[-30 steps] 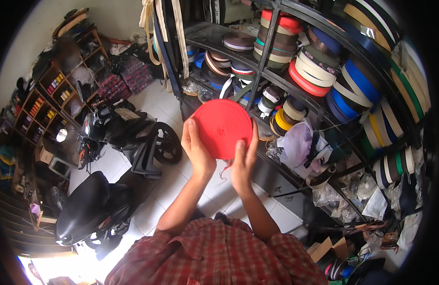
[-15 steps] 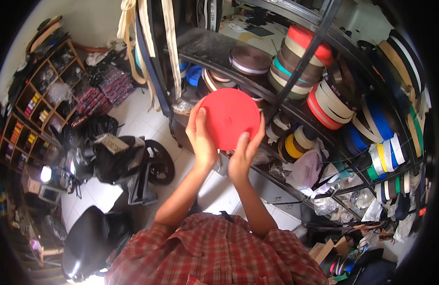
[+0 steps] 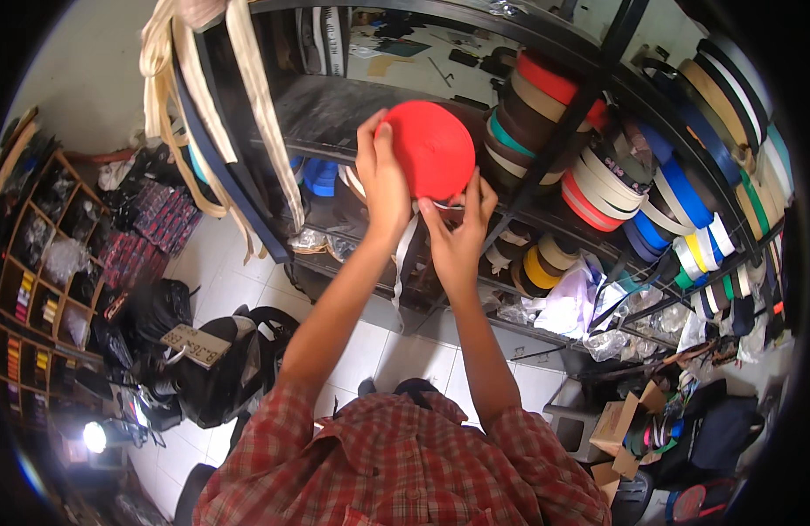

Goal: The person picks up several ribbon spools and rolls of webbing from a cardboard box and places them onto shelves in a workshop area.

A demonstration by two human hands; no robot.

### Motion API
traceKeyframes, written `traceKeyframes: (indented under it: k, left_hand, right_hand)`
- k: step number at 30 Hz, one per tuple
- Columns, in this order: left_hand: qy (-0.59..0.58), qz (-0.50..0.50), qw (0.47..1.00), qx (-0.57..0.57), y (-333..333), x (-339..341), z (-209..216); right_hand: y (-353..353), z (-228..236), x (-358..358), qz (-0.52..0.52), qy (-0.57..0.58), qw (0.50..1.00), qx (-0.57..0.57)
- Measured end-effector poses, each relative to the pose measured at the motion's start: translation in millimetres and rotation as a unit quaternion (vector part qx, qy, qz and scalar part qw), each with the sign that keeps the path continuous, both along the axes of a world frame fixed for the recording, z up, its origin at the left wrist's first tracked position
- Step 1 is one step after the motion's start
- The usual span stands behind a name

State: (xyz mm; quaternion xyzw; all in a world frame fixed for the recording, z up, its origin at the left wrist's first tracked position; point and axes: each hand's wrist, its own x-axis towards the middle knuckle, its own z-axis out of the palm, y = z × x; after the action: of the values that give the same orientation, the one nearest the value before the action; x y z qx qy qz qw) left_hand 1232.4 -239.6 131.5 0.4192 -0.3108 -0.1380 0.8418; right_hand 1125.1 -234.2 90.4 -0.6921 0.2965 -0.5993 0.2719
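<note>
A flat round roll of red webbing (image 3: 427, 149) is held in front of the black shelf rack, its coiled face turned up toward me. My left hand (image 3: 386, 184) grips its left edge, with the thumb on the face. My right hand (image 3: 458, 223) holds the lower right edge, thumb and fingers at the rim. Below the roll, between my wrists, a narrow whitish strip (image 3: 400, 276) hangs down. The roll hides part of the upper shelf (image 3: 317, 110) behind it.
Stacked webbing rolls (image 3: 536, 114) stand right of my hands, past a black metal post (image 3: 558, 123). Cream straps (image 3: 260, 114) hang at the left. A motorbike (image 3: 216, 351) is parked on the tiled floor at lower left. An open cardboard box (image 3: 615, 421) sits at lower right.
Both hands have carried the red roll up and away from me, closer to the upper shelf. My view has shifted, and the whitish strip now shows below the roll.
</note>
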Motion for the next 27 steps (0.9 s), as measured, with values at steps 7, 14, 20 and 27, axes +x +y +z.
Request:
traceKeyframes:
  k: [7, 14, 20, 27]
  left_hand:
    - [-0.094, -0.004, 0.963, 0.253, -64.4, 20.9, 25.5]
    - [-0.14, 0.019, 0.949, 0.284, -106.6, 43.0, 11.7]
    - [-0.121, -0.025, 0.953, 0.275, -115.5, 56.2, 1.6]
    - [-0.151, 0.016, 0.945, 0.289, -108.8, 49.2, 8.6]
  right_hand:
    - [-48.7, 14.0, 28.7, -0.147, -0.061, 0.987, -0.035]
    - [-74.1, 4.8, 26.4, -0.153, -0.009, 0.988, -0.01]
    - [-66.3, 3.6, 25.8, -0.133, 0.058, 0.989, -0.004]
    - [-59.7, 0.3, 31.8, -0.151, 0.051, 0.987, 0.007]
